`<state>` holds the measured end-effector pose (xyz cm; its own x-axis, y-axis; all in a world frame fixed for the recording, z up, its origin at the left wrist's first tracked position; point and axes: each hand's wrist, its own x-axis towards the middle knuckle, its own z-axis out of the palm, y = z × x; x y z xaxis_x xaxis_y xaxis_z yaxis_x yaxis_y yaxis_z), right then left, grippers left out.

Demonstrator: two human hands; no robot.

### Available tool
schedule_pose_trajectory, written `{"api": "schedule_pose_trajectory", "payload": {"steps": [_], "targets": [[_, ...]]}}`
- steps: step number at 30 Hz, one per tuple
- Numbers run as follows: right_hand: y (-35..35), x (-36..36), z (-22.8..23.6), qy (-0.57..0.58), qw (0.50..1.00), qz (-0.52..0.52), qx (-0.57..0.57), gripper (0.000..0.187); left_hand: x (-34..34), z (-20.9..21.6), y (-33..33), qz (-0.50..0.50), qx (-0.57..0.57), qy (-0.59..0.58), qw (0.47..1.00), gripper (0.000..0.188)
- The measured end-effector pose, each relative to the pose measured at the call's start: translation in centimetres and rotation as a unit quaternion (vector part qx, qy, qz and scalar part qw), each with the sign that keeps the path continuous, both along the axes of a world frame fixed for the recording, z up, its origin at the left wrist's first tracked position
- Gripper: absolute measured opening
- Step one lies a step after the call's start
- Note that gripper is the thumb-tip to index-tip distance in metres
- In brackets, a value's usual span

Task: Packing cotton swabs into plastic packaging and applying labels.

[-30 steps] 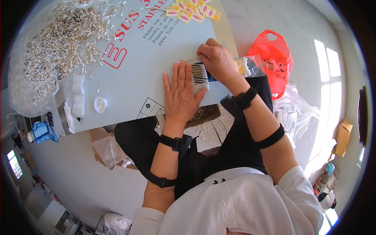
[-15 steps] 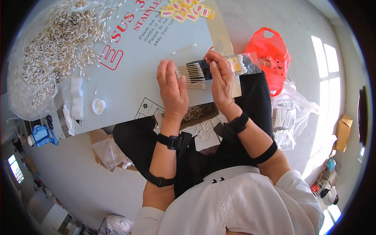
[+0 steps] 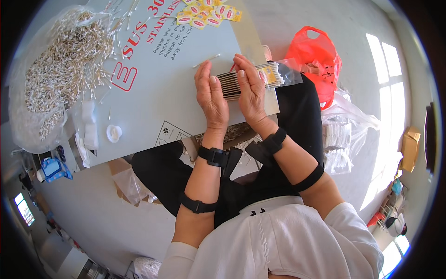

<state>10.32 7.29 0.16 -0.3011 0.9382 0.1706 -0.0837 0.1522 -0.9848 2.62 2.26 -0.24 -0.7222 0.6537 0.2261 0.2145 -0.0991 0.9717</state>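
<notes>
A row of cotton swabs point(image 3: 228, 87) lies at the table's right edge, reaching into a clear plastic bag point(image 3: 290, 74) with a yellow label point(image 3: 268, 74). My left hand point(image 3: 212, 100) is cupped against the swabs' left ends, fingers long and close together. Across the middle of the row, my right hand point(image 3: 251, 90) grips the bag, thumb towards me and fingers on the far side. My palms face each other with the swab sticks showing between them. The undersides of both hands are hidden. A single swab point(image 3: 206, 60) lies beyond my left fingertips.
At the left is a large clear bag of loose swabs point(image 3: 60, 69). Yellow labels point(image 3: 204, 14) lie at the table's far edge. A small white round container point(image 3: 113, 133) stands near the front-left edge. Right of the table are a red plastic bag point(image 3: 320, 56) and clear-wrapped packs point(image 3: 337, 135).
My left hand has moved right, closer to my right hand, and the swabs have slid right into the bag. The gap between swabs and label has closed. The whole view has shifted slightly.
</notes>
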Motion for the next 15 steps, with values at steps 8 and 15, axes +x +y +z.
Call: {"api": "schedule_pose_trajectory", "payload": {"steps": [8, 15], "targets": [[3.5, 4.2, 3.3, -0.207, 0.950, 0.192, 0.130, 0.049, -1.5, 1.0, -1.8, -0.071, -0.049, 0.078, 0.993, 0.047], [4.2, 6.6, 3.6, -0.408, 0.791, 0.281, 0.358, 0.093, -1.4, 2.9, -3.9, -0.210, -0.274, 0.383, 0.857, 0.083]]}}
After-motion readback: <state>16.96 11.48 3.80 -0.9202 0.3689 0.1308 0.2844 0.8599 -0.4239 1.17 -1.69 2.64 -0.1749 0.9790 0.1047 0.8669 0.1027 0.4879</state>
